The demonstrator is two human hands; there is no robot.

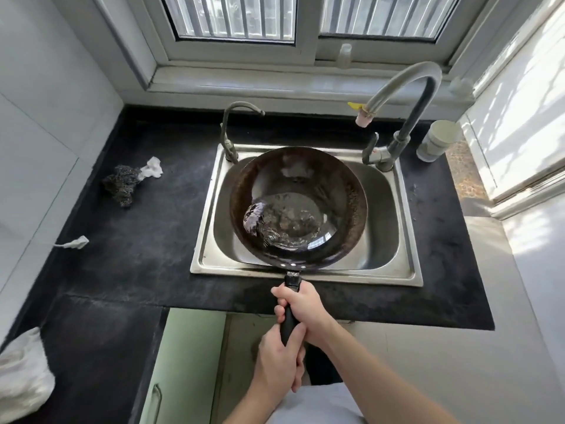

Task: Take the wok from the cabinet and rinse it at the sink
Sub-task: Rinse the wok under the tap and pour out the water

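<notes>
A black countertop (137, 240) surrounds the steel sink (408, 264) at frame centre. The wok (339, 191), with water (293, 223) pooled inside, sits over the basin. At lower centre the right hand (305, 307) and left hand (276, 362) both grasp its handle (289, 325).

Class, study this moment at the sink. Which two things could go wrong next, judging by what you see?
The dark round metal wok holds pooled water, and the left hand and right hand grip only its black handle: a tilt might slop water onto the black counter. Its rim lies close to the small grey tap, so a swing could knock it.
</notes>
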